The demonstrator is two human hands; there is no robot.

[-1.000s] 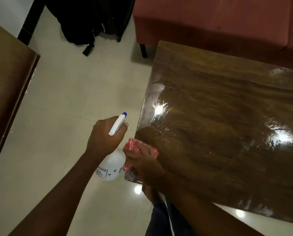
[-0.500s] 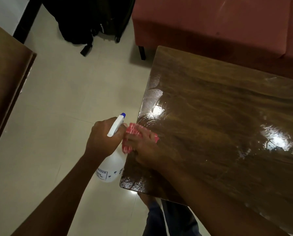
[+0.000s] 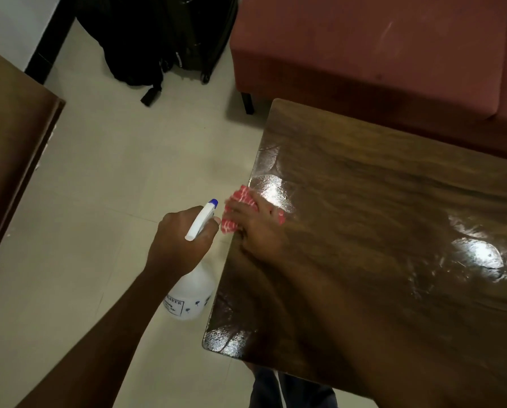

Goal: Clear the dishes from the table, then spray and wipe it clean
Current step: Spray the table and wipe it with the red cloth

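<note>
Left-hand grip: the left hand [image 3: 178, 240] is curled round the neck of a translucent white plastic spray bottle [image 3: 191, 293] with a blue-tipped nozzle, and the fingers are wrapped tight below the trigger head.
Left arm pose: the bare forearm reaches up from the lower left over the floor, with the wrist straight and the back of the hand facing the camera.
Spray bottle: it hangs upright in the air just beside the table's left edge, off the tabletop, with the nozzle pointing up and away.
Right-hand grip: the right hand [image 3: 258, 228] lies flat with its fingers spread, pressing a red-and-white checked cloth [image 3: 242, 198] down; nothing is pinched.
Right arm pose: the forearm crosses the tabletop from the lower right, motion-blurred.
Cloth: it is bunched under the fingers at the left edge of the dark glossy wooden table [image 3: 393, 201], partly overhanging it.
Table: shiny streaks show near the cloth and at the near-left corner.
Surroundings: pale tiled floor [image 3: 114, 172], red upholstered sofa [image 3: 364, 54], black bag [image 3: 146, 45], brown wooden furniture [image 3: 11, 136] at left.
</note>
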